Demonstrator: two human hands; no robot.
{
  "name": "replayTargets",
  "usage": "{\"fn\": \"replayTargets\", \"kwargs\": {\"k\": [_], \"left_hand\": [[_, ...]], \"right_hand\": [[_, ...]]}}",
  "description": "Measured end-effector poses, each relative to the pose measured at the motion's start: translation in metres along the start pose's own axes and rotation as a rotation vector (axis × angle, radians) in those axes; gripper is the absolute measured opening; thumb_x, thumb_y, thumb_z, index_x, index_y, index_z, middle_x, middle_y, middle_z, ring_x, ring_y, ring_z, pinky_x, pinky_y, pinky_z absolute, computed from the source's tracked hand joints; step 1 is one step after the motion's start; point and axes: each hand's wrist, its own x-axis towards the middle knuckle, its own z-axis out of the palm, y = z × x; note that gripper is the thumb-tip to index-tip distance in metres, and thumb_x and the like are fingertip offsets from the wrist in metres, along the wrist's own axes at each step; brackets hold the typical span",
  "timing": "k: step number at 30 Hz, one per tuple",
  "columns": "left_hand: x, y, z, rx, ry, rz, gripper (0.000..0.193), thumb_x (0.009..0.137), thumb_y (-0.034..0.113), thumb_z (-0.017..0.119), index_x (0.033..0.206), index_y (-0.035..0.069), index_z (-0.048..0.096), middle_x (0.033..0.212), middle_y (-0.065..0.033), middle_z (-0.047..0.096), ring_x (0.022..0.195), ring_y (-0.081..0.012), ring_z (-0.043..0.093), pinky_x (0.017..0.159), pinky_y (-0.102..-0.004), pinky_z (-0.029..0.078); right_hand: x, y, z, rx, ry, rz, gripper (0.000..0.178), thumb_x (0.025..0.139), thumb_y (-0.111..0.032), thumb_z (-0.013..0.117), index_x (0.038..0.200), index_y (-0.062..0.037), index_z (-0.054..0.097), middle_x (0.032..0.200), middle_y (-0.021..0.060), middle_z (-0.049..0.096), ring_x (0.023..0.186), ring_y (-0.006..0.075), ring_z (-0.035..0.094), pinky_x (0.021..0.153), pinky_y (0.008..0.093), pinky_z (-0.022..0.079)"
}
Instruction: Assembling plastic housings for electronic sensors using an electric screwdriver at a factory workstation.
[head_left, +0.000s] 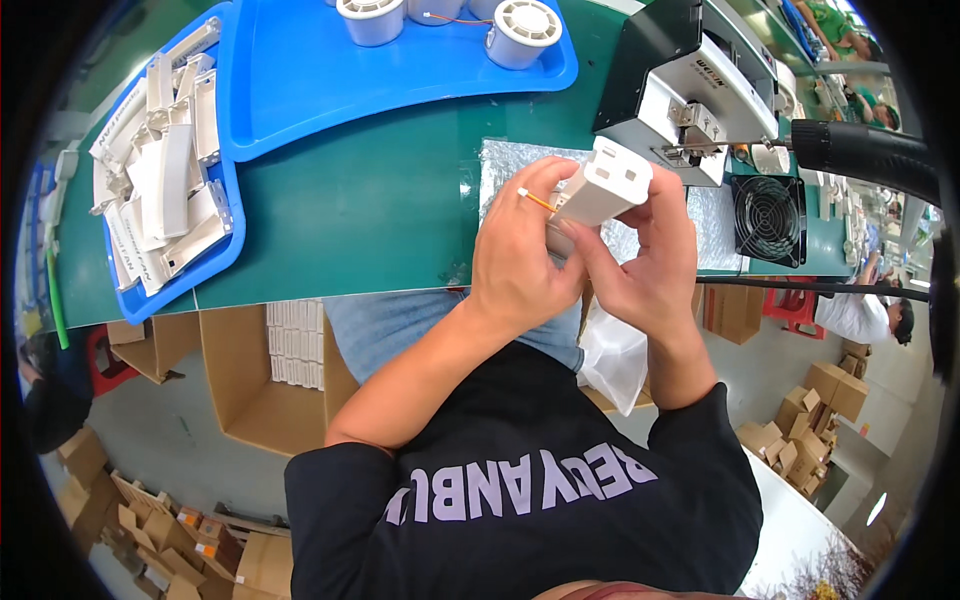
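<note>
Both my hands are raised above the bench's front edge around a white plastic fan handle [605, 188]. Its end with small square openings points up and away from me. My left hand [515, 250] grips its left side, fingers curled round it. From the other side my right hand [650, 262] clasps it, with the thumb across the near face. A short orange-yellow wire [537, 199] with a small white plug sticks out to the left beside my left fingers. The handle's lower part is hidden by my fingers.
Several white handle shells lie heaped in a blue tray [238, 215] at left. Round white fan heads [525, 33] stand in another blue tray [330, 105]. At right are a soldering machine [690, 85], a black fan [768, 220] and bubble wrap [500, 160]. An open carton [230, 385] stands below.
</note>
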Motion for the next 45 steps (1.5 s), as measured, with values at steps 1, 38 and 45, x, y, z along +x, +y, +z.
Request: {"fn": "replayTargets", "kwargs": {"k": [1,38,45], "left_hand": [[-0.001,0.000,-0.003,0.009,-0.003,-0.003,0.063,0.072,0.007,0.073,0.128,-0.001,0.047,0.123,-0.0249,0.055,0.111,-0.0434,0.056,0.096,-0.0453,0.046],[-0.004,0.010,0.024,-0.050,0.115,-0.010,0.009,0.093,-0.001,0.056,0.096,-0.004,0.064,0.099,-0.0155,0.067,0.094,-0.0248,0.064,0.087,-0.0334,0.049],[0.001,0.004,0.033,-0.133,0.114,0.091,0.003,0.090,-0.003,0.058,0.088,-0.002,0.057,0.092,-0.0135,0.066,0.093,-0.0263,0.066,0.087,-0.0376,0.052]], "right_hand": [[0.000,0.000,0.001,0.027,0.003,0.023,0.048,0.074,0.001,0.077,0.117,-0.0002,0.054,0.102,0.0112,0.069,0.088,0.0236,0.073,0.077,0.0301,0.057],[0.093,0.000,-0.077,0.040,0.890,-0.231,0.060,0.079,-0.004,0.078,0.131,-0.0008,0.048,0.092,0.0046,0.065,0.079,0.0117,0.062,0.074,0.0244,0.050],[0.052,-0.036,-0.154,0.363,0.902,-0.547,0.034,0.095,-0.021,0.059,0.120,-0.0016,0.047,0.086,0.0128,0.062,0.061,0.0192,0.059,0.056,0.0333,0.052]]}}
